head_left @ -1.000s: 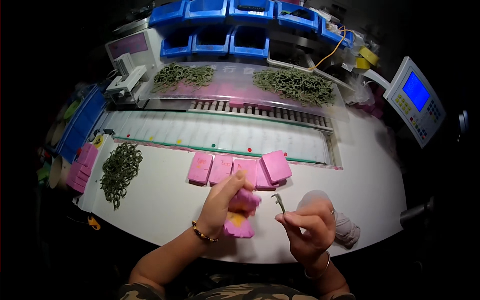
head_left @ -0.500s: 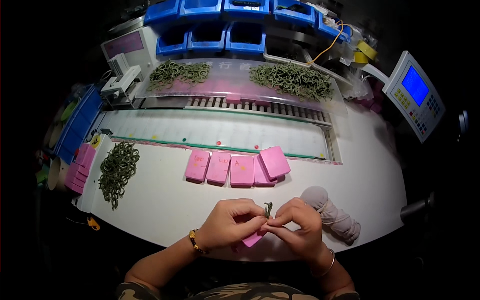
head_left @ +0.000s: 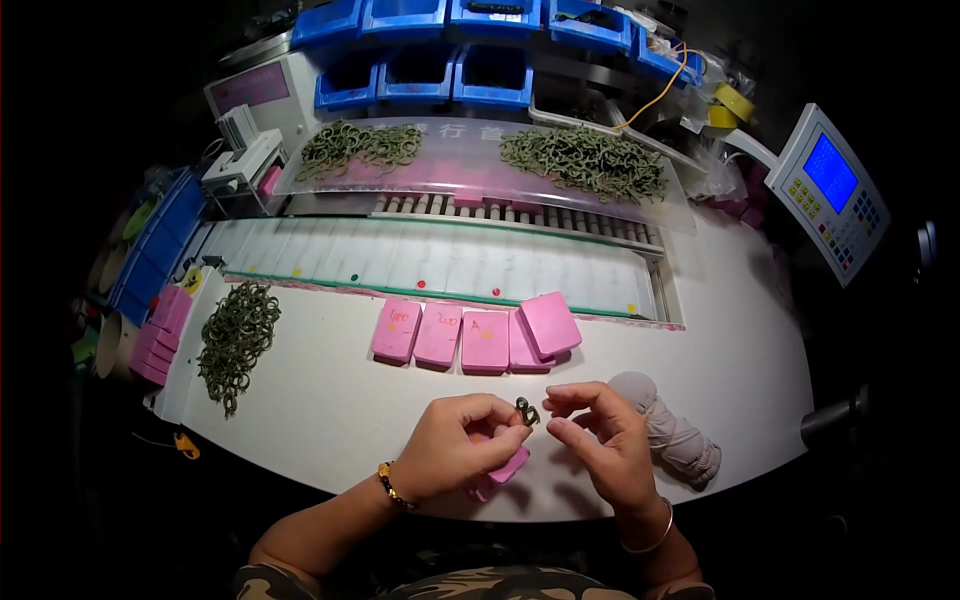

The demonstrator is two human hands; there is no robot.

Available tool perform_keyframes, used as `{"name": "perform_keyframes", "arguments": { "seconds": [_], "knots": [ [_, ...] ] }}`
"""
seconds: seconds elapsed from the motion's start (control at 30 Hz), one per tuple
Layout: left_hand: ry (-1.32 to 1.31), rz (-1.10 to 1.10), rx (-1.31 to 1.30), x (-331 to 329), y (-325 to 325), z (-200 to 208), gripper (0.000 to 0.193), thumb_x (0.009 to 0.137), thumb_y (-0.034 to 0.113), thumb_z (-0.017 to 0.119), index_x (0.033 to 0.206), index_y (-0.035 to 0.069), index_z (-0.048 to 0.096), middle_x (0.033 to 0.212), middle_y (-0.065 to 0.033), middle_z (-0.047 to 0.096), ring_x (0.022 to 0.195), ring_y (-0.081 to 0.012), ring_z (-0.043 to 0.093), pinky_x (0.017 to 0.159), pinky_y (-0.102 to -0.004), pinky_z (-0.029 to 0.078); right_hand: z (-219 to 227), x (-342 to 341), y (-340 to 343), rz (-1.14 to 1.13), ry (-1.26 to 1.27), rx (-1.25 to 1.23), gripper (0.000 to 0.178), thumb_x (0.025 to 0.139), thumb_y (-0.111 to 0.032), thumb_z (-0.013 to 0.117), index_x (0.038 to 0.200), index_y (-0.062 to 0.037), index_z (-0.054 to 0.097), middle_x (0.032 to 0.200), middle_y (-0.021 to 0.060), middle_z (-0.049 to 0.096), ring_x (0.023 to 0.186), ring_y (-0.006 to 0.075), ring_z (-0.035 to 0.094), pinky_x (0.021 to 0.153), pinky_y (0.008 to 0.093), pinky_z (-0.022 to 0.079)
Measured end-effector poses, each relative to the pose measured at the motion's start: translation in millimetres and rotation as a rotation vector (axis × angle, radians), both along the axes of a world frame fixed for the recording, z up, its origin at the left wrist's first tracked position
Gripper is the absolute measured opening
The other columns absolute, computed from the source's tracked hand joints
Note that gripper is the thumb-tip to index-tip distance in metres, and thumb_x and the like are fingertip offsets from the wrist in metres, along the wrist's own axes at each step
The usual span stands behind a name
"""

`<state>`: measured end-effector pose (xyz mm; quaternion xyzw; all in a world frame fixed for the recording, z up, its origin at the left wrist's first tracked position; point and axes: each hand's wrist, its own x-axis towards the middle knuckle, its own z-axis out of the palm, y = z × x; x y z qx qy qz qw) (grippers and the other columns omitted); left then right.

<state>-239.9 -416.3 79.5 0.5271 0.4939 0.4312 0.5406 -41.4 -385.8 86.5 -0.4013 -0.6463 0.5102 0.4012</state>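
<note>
Fingers of the left hand (head_left: 450,445) pinch a dark green curled piece (head_left: 529,414) over the white table (head_left: 320,420) — a pink piece (head_left: 512,465) shows beneath them — while the right hand (head_left: 612,450), thumb and fingers parted, hovers just beside, near a grey bundle (head_left: 685,447), pink blocks (head_left: 485,343) beyond.

Your left hand (head_left: 440,445) is curled, thumb (head_left: 503,447) and index finger closed in a pinch; your right hand (head_left: 608,450) is just beside it, thumb and fingers parted; your forearms (head_left: 325,525) slant inward, the left flatter
</note>
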Motion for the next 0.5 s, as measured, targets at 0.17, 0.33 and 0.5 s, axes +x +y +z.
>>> {"name": "perform_keyframes", "arguments": {
  "seconds": [0.17,0.33,0.5],
  "knots": [
    [-0.182,-0.043,-0.226,-1.0,1.8,-3.6,0.017,0.086,0.013,0.07,0.089,-0.003,0.066,0.074,0.0015,0.063,0.066,-0.0015,0.055,0.057,-0.0176,0.044,3.0,-2.9,-1.8,0.04,0.144,-0.244,0.023,0.094,-0.011,0.06,0.114,-0.0005,0.062,0.098,0.0034,0.067,0.085,0.0072,0.059,0.07,0.0207,0.046],
    [-0.264,-0.077,-0.297,-2.7,3.5,-3.1,0.018,0.086,0.014,0.07,0.091,-0.003,0.066,0.075,0.0013,0.063,0.066,-0.0013,0.054,0.057,-0.0168,0.043,2.7,-3.2,1.7,0.085,0.147,-0.321,0.022,0.095,-0.013,0.058,0.113,-0.0009,0.062,0.096,0.0019,0.066,0.085,0.0063,0.059,0.069,0.0201,0.046],
    [-0.226,-0.161,-0.273,-1.7,7.3,0.5,0.01,0.087,0.008,0.069,0.089,-0.001,0.066,0.076,0.0023,0.062,0.065,-0.0012,0.053,0.057,-0.0172,0.041,5.9,1.1,7.2,0.169,0.077,-0.373,0.018,0.093,-0.016,0.062,0.105,-0.0017,0.064,0.093,0.0015,0.065,0.084,0.0051,0.057,0.069,0.0193,0.044]
  ]
}}
